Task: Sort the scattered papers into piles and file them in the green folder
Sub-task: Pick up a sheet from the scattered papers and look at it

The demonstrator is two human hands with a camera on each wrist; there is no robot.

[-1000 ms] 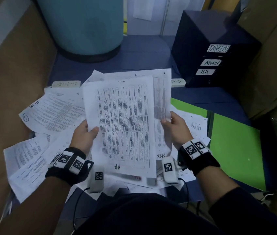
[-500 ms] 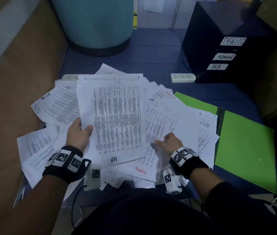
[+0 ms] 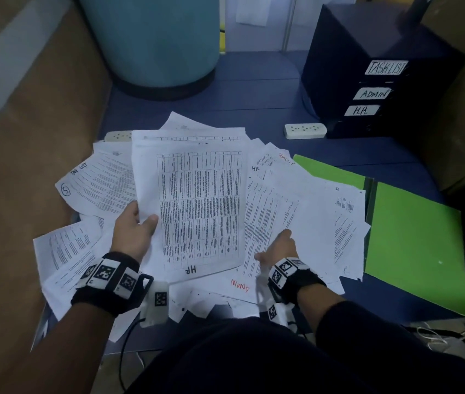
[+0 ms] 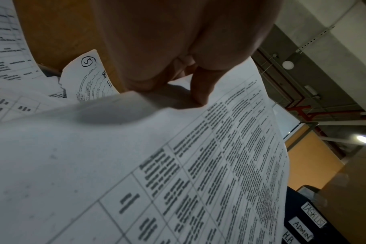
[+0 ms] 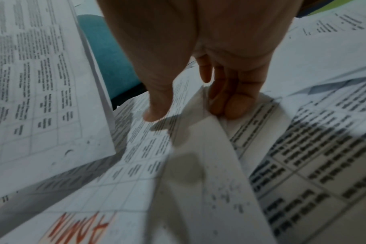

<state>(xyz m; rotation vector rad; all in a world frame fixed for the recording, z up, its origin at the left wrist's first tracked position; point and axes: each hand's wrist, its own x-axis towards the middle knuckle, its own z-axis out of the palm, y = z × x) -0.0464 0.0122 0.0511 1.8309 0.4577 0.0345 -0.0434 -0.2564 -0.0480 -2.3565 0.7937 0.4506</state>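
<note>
So on the far left there's a brown panel [image 3: 12,172] running along the blue floor [image 3: 254,92], and the scattered papers [image 3: 95,189] start right next to it, including a sheet with "Task List" and a circled 5 on it [image 3: 83,180]. The left hand [image 3: 133,231] pinches the left edge of a small stack with a table printed on it, marked "HR" at the bottom [image 3: 197,206]; thumb on top, fingers underneath, and the stack is lifted a bit off the mess. Behind it sit a big teal drum [image 3: 151,38] and a white power strip [image 3: 117,135] half buried under the pages. Moving right, the right hand [image 3: 278,248] is down on the pile, thumb pressed on a sheet marked "ADMIN" in red [image 3: 240,286] while the other fingers curl under the edge of a page next to it, so it's pinching that sheet. More loose pages spill over the left flap of the open green folder [image 3: 413,245], which lies flat at the right side of the floor. Past that, toward the back right, there's a second power strip [image 3: 305,131] and a dark drawer box labelled TASKLIST, ADMIN and H.R. [image 3: 373,89].
</note>
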